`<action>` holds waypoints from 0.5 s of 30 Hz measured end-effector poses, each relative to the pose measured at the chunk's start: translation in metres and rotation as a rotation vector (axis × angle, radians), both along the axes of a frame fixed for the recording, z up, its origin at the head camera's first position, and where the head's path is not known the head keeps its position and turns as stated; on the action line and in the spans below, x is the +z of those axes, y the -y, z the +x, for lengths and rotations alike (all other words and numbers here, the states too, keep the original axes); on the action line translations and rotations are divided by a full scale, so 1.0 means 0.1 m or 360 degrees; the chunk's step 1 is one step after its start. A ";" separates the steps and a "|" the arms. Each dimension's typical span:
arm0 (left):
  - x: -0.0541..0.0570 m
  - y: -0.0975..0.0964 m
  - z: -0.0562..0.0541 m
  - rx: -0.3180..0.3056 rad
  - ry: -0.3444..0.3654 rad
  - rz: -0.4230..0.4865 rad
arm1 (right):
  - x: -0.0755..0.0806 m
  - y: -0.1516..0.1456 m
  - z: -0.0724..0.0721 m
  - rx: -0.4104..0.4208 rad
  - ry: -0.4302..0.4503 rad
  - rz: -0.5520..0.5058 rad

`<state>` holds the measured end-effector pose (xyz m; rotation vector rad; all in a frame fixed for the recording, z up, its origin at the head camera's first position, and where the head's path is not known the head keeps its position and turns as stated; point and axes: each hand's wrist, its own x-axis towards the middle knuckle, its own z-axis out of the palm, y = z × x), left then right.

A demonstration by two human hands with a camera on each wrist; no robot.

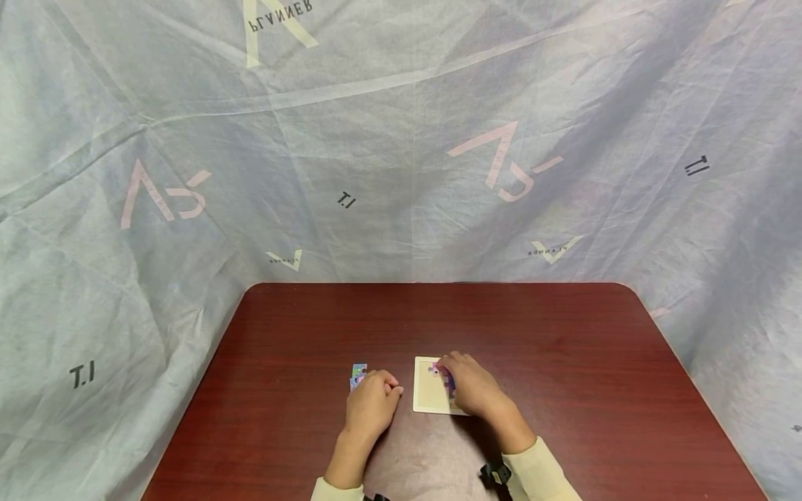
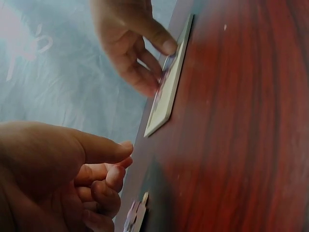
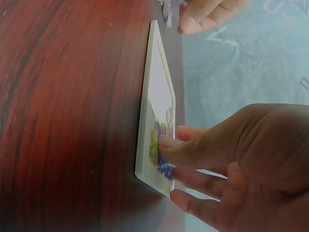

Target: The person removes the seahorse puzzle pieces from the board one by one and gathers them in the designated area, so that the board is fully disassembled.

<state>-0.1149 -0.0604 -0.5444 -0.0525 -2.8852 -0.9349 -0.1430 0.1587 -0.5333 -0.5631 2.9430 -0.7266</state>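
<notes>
While the right hand (image 1: 473,386), fingers parted, touches pieces (image 3: 154,147) in the tray (image 1: 429,398), midway between the tabletop's (image 1: 564,348) side edges, the left hand (image 1: 372,403) curls loosely, empty. Pieces: probably light, stiff; pinch edges.

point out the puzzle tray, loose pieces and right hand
Puzzle tray (image 1: 430,395), head view: bare base
Loose pieces (image 1: 359,369), head view: far piece's printed face
Right hand (image 1: 473,386), head view: back of hand

A person's left grip (image 1: 371,405) was just beside some small blue puzzle bits (image 1: 359,370) on the shiny red-brown counter (image 1: 564,348). The right grip (image 1: 473,387) was over a pale flat tray (image 1: 431,395) with pink and purple bits (image 1: 435,369) inside. A big gray cloth (image 1: 376,153) with letters hung behind.
</notes>
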 end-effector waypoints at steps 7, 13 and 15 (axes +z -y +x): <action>-0.01 -0.10 -0.01 -0.0035 0.0001 0.0001 | 0.01 0.01 0.02 -0.0044 0.0056 -0.0019; -0.04 -0.15 -0.02 -0.0096 0.0037 0.0020 | 0.02 0.00 0.03 -0.0050 0.0077 -0.0023; -0.05 -0.17 -0.02 -0.0113 0.0051 0.0028 | 0.01 0.00 0.02 -0.0053 0.0086 -0.0017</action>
